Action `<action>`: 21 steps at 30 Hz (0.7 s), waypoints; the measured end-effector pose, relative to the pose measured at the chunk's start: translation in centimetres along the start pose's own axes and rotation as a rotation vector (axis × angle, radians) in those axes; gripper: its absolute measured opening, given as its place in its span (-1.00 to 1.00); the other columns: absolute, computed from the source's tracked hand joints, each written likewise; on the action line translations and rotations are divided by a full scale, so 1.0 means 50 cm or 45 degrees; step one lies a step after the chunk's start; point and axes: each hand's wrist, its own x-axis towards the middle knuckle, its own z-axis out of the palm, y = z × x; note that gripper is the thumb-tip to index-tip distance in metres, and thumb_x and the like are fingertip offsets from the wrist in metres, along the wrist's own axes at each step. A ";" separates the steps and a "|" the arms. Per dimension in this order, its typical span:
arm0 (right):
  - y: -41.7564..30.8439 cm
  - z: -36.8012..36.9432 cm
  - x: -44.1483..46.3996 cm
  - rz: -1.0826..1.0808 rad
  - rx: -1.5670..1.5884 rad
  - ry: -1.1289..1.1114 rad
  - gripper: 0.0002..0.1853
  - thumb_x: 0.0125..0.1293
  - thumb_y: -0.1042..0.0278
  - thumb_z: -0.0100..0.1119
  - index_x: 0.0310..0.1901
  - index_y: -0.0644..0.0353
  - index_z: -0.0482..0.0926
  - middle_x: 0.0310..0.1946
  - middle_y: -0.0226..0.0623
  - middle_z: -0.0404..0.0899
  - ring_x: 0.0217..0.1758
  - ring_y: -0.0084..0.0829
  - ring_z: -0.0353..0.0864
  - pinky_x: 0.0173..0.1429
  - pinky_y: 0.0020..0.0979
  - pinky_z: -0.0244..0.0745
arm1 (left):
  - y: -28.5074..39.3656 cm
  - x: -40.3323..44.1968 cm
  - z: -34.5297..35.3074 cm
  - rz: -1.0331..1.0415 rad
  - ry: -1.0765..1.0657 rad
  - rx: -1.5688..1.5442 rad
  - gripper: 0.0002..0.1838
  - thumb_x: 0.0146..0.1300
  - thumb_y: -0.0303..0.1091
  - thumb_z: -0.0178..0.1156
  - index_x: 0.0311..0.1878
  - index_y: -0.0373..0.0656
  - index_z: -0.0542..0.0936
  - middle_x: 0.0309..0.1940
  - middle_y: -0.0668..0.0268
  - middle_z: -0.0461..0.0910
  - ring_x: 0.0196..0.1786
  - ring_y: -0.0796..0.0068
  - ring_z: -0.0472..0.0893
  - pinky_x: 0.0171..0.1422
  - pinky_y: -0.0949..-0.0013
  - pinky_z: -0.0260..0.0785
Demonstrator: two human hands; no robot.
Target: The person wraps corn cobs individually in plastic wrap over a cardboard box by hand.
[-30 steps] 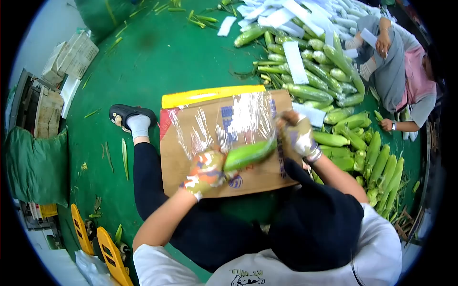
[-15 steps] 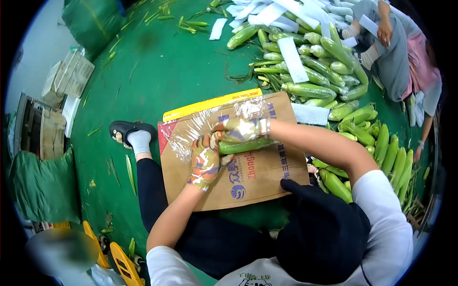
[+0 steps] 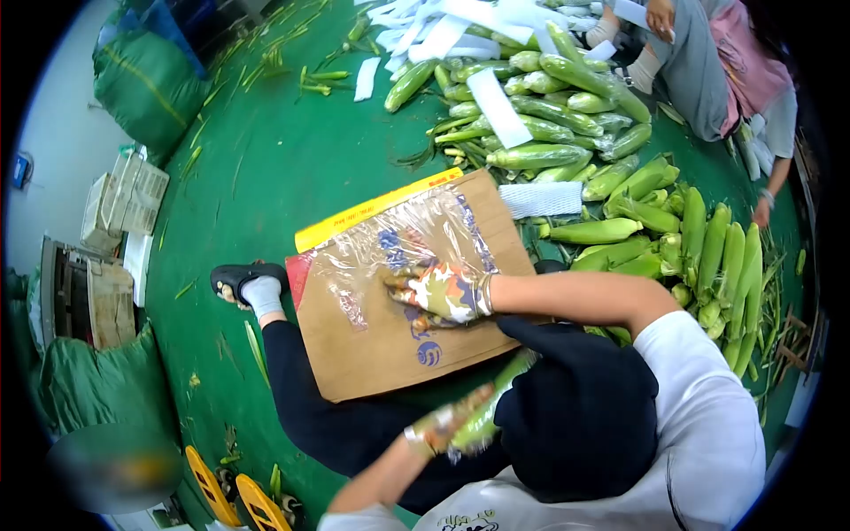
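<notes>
My left hand [image 3: 450, 423], in a camouflage-patterned glove and smeared by motion, holds an ear of corn [image 3: 485, 416] in green husk, low beside the dark cap. Part of this corn is hidden behind the cap. My right hand [image 3: 443, 292], gloved the same way, lies over the cardboard [image 3: 363, 363] with its fingers stretched out to the left. Clear plastic film [image 3: 354, 274] covers the upper part of the cardboard, just beyond those fingers. A yellow strip box [image 3: 381, 212] runs along the cardboard's far edge.
A heap of film-wrapped corn [image 3: 540, 157] with white foam sleeves [image 3: 443, 35] lies at the back. Unwrapped corn [image 3: 735, 274] is piled at right, near another person [image 3: 699, 71]. White crates [image 3: 133, 195] and green sacks [image 3: 106, 380] stand at left.
My left hand has moved from the cardboard down toward my body, taking the corn along. My right hand has come off the corn and now rests lower on the cardboard. The view has shifted.
</notes>
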 end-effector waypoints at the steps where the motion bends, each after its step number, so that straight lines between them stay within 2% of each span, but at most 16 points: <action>1: -0.023 -0.022 -0.016 0.140 0.182 -0.048 -0.50 0.28 0.03 0.09 0.12 0.23 0.46 0.18 -0.08 0.42 0.15 -0.15 0.48 0.20 -0.20 0.36 | -0.018 -0.014 0.006 0.077 -0.022 0.200 -0.30 0.24 0.21 0.13 0.24 -0.16 0.39 -0.01 0.10 0.57 -0.03 0.33 0.61 -0.06 0.37 0.52; 2: -0.024 -0.018 -0.040 0.102 0.666 0.000 -0.59 0.28 0.14 0.12 0.06 0.23 0.49 0.06 -0.12 0.50 0.08 -0.19 0.51 0.18 -0.22 0.37 | -0.023 -0.031 0.023 0.157 -0.033 0.399 -0.25 0.20 0.22 0.16 0.24 -0.22 0.38 0.01 0.08 0.56 0.00 0.29 0.60 -0.03 0.34 0.52; 4: -0.031 -0.039 -0.137 0.211 1.188 -0.042 -0.76 0.30 0.29 0.16 -0.09 0.23 0.57 -0.18 -0.21 0.60 -0.10 -0.29 0.57 0.08 -0.30 0.43 | 0.017 -0.068 0.042 -0.106 0.043 0.849 -0.25 0.22 0.17 0.17 0.26 -0.27 0.36 0.09 0.04 0.52 0.09 0.27 0.56 0.05 0.31 0.50; 5: -0.063 -0.114 -0.191 0.382 1.228 -0.141 -0.83 0.30 0.34 0.16 -0.17 0.24 0.60 -0.29 -0.26 0.62 -0.21 -0.35 0.60 0.00 -0.36 0.48 | 0.007 -0.073 0.022 0.058 0.034 0.386 -0.43 0.29 -0.01 0.12 0.16 -0.30 0.37 -0.02 -0.04 0.51 -0.04 0.20 0.59 -0.07 0.31 0.54; 7: -0.086 -0.133 -0.287 0.467 1.258 -0.052 -0.83 0.32 0.30 0.16 -0.29 0.21 0.64 -0.38 -0.30 0.62 -0.29 -0.40 0.59 -0.09 -0.41 0.50 | 0.074 -0.070 0.072 0.359 0.151 0.234 -0.49 0.19 -0.21 0.18 0.14 -0.30 0.37 -0.06 -0.01 0.50 -0.08 0.21 0.58 -0.12 0.33 0.52; 9: -0.102 -0.128 -0.328 1.299 1.510 0.826 -0.86 0.29 0.30 0.20 -0.30 0.16 0.66 -0.38 -0.28 0.63 -0.27 -0.37 0.60 -0.07 -0.42 0.50 | 0.142 -0.039 0.167 0.847 0.457 0.765 -0.50 0.09 -0.41 0.25 0.11 -0.29 0.36 -0.11 0.02 0.49 -0.11 0.21 0.58 -0.16 0.36 0.51; 10: -0.088 -0.111 -0.332 1.425 1.611 1.245 -0.83 0.26 0.26 0.21 -0.32 0.19 0.61 -0.38 -0.31 0.62 -0.48 -0.40 0.56 -0.28 -0.50 0.47 | 0.166 -0.011 0.208 1.000 0.629 0.970 -0.48 0.04 -0.51 0.28 0.10 -0.29 0.36 -0.13 0.04 0.49 -0.13 0.21 0.58 -0.19 0.37 0.50; 11: -0.077 -0.099 -0.342 1.434 1.597 1.272 -0.83 0.26 0.26 0.21 -0.32 0.19 0.61 -0.38 -0.31 0.62 -0.48 -0.40 0.56 -0.28 -0.50 0.47 | 0.177 0.029 0.238 1.014 0.671 0.887 -0.45 -0.01 -0.61 0.31 0.08 -0.29 0.35 -0.15 0.05 0.48 -0.14 0.22 0.58 -0.21 0.39 0.49; 12: -0.067 -0.095 -0.351 1.403 1.535 1.374 -0.82 0.27 0.23 0.20 -0.27 0.16 0.58 -0.39 -0.32 0.59 -0.41 -0.41 0.57 -0.26 -0.44 0.49 | 0.156 0.112 0.205 1.097 0.396 0.154 -0.44 0.17 -0.47 0.17 0.24 -0.19 0.25 0.01 0.10 0.45 -0.07 0.30 0.54 -0.08 0.41 0.44; 13: -0.068 -0.110 -0.347 1.383 1.808 1.551 -0.82 0.28 0.22 0.16 -0.24 0.14 0.57 -0.38 -0.32 0.57 -0.35 -0.41 0.56 -0.24 -0.40 0.51 | 0.152 0.214 0.182 1.103 0.108 -0.576 -0.43 0.35 -0.33 0.03 0.40 -0.09 0.14 0.17 0.15 0.41 -0.01 0.38 0.50 0.06 0.43 0.39; 15: -0.039 -0.110 -0.335 1.459 2.207 1.855 -0.84 0.31 0.26 0.08 -0.21 0.13 0.56 -0.34 -0.34 0.57 -0.29 -0.39 0.57 -0.23 -0.31 0.52 | 0.173 0.357 0.182 0.865 -0.152 -0.662 -0.45 0.37 -0.25 0.02 0.37 -0.14 0.17 0.19 0.14 0.41 0.02 0.36 0.51 0.03 0.44 0.42; 16: 0.008 -0.041 -0.370 1.509 1.545 1.617 -0.85 0.32 0.29 0.06 -0.22 0.15 0.55 -0.31 -0.29 0.59 -0.28 -0.34 0.58 -0.24 -0.30 0.51 | 0.206 0.418 0.214 0.734 -0.247 -0.721 -0.45 0.38 -0.21 0.01 0.36 -0.17 0.18 0.20 0.14 0.41 0.03 0.35 0.52 0.01 0.44 0.44; 18: 0.087 -0.057 -0.447 1.358 0.196 0.734 -0.82 0.31 0.31 0.02 -0.17 0.20 0.52 -0.26 -0.15 0.60 -0.24 -0.19 0.59 -0.24 -0.28 0.49 | 0.297 0.535 0.291 0.631 -0.254 -0.717 -0.45 0.40 -0.13 0.00 0.34 -0.22 0.21 0.22 0.14 0.40 0.05 0.33 0.53 -0.02 0.46 0.48; 19: 0.140 -0.117 -0.474 1.546 0.541 0.806 -0.71 0.26 0.24 0.05 -0.07 0.21 0.46 -0.31 -0.10 0.53 -0.21 -0.10 0.56 -0.21 -0.25 0.49 | 0.332 0.589 0.333 1.200 -0.145 0.104 -0.49 0.41 -0.16 -0.01 0.29 -0.28 0.23 0.17 0.01 0.42 0.13 0.23 0.53 0.14 0.34 0.48; 20: 0.200 -0.103 -0.540 1.472 -0.101 0.637 -0.63 0.19 0.17 0.10 -0.01 0.17 0.45 -0.27 -0.08 0.54 -0.16 -0.11 0.57 -0.18 -0.14 0.49 | 0.405 0.632 0.374 1.014 0.020 0.540 -0.51 0.40 -0.28 0.01 0.28 -0.34 0.22 0.11 -0.10 0.44 0.15 0.15 0.52 0.25 0.31 0.43; 21: 0.217 -0.112 -0.553 1.718 -0.149 0.158 -0.55 0.09 0.18 0.21 0.03 0.14 0.46 -0.10 0.01 0.53 -0.08 -0.02 0.56 -0.01 -0.09 0.48 | 0.445 0.801 0.327 0.816 -0.537 -0.468 -0.53 0.36 -0.39 0.05 0.25 -0.39 0.22 0.07 -0.14 0.46 0.10 0.17 0.55 0.27 0.30 0.41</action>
